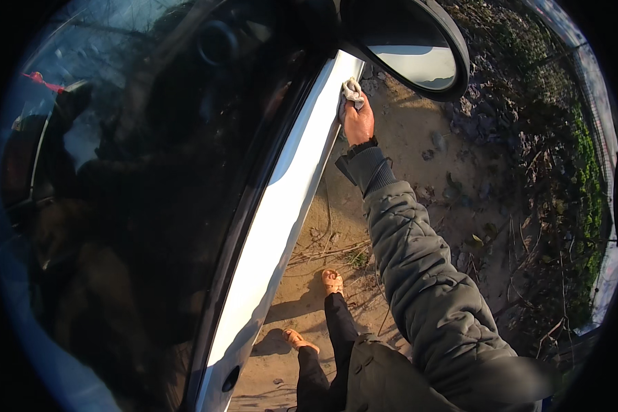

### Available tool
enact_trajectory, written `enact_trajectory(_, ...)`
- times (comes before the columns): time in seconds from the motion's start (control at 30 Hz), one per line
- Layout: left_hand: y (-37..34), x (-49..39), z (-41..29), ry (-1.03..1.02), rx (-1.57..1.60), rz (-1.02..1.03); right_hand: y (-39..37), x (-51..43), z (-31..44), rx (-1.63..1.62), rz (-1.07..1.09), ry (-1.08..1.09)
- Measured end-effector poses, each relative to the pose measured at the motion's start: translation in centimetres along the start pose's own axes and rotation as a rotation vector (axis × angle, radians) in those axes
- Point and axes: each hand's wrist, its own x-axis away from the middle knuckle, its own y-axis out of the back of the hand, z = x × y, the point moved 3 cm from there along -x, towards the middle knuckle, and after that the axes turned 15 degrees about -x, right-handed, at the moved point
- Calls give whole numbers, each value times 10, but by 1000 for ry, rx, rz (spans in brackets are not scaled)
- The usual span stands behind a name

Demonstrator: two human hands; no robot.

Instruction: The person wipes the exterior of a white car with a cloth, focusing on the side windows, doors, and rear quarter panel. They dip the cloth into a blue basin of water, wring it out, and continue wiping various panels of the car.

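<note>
My right hand (358,119) grips a crumpled light cloth (352,93) and presses it on the white door panel (283,180) of a car, close below the side mirror. The mirror housing (461,56) is dark, and its glass reflects white bodywork. Beside the panel runs the dark car window (149,206), which carries reflections. A dark door handle recess (230,379) shows near the lower end of the panel. A dark band circles my right wrist, above a quilted olive sleeve. My left hand is out of view.
My feet, in tan sandals (332,281), stand on sandy ground (309,226) beside the car. Dry twigs and small tufts of grass lie there. To the right are stones, dry brush and green plants (589,190), with a pale mesh-like barrier beyond.
</note>
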Motion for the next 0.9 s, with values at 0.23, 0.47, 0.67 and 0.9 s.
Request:
enact_trajectory(0.23,1,-5,-6,-34,-7,11,13,206,-63,-538,-71,-392)
enact_trajectory(0.47,4,-10,-6,-59,8,19,-5,336,-35,-570,-323,-853)
enact_trajectory(0.67,21,-14,6,-92,10,22,-5,182,19,-423,-89,-477)
enact_trajectory(0.9,37,-20,22,-131,48,40,-13,225,0,-212,-52,-303)
